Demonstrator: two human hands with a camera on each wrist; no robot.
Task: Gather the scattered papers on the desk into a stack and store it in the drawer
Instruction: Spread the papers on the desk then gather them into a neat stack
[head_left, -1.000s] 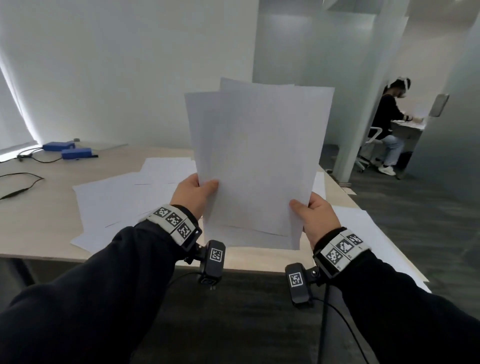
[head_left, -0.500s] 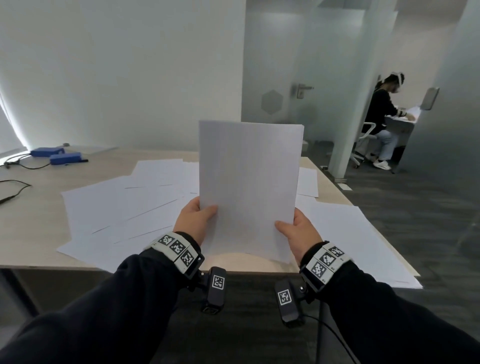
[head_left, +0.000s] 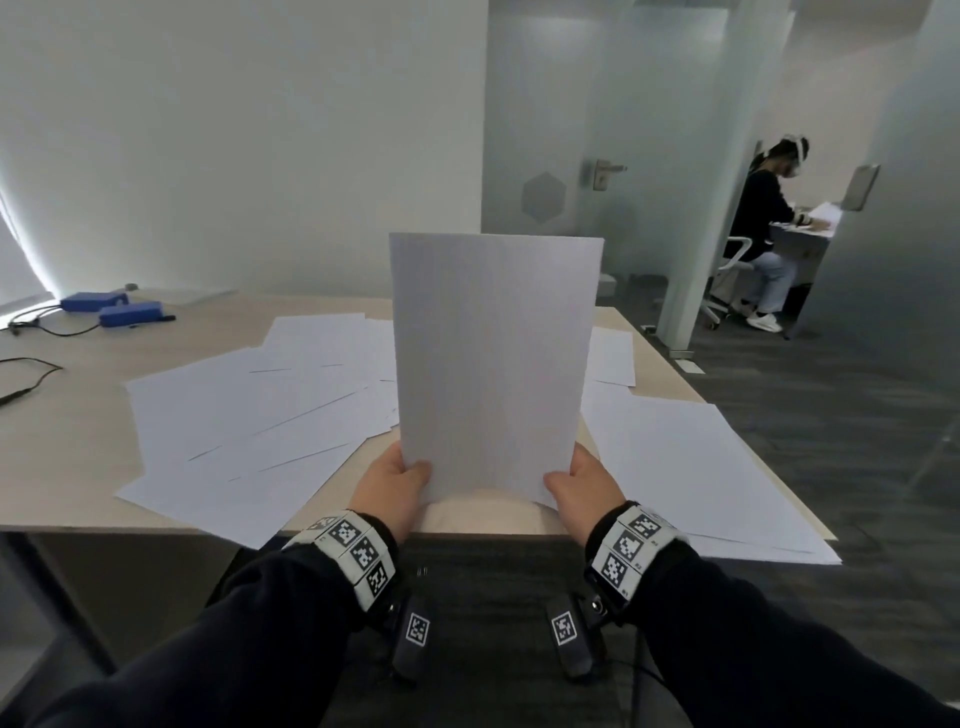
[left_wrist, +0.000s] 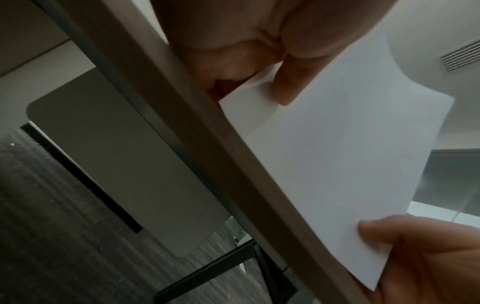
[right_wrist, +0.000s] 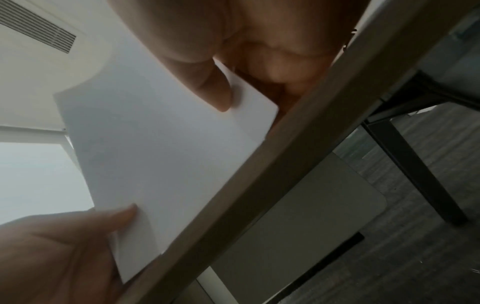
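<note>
Papers gathered so far make one stack (head_left: 491, 364), held upright over the near edge of the bench (head_left: 67, 415), its bottom edge at or just above the surface (contact cannot be told). A second ago the sheets were fanned, with stray corners showing at the top and left, and they were held higher; half a second ago they had squared up, and now the edges line up as one clean rectangle, lower and nearer the bench edge. Its long axis runs vertically, short edges at top and bottom, with the broad face turned toward the wearer and leaning slightly away at the top.

The left hand (head_left: 392, 486) clamps the lower left corner, thumb on the near face and fingers behind; the left wrist view shows that thumb (left_wrist: 288, 82) pressed on the sheet. The right hand (head_left: 582, 491) mirrors it at the lower right corner, its thumb (right_wrist: 215, 90) flat on the paper, so each grip is closed on the stack.

Loose sheets (head_left: 249, 410) lie overlapped on the bench to the left of the stack, and more loose paper (head_left: 691, 467) lies to the right, overhanging the bench corner. Two blue boxes (head_left: 117, 309) with cables sit at the far left. Another person (head_left: 761, 234) sits at a desk in the room beyond.
</note>
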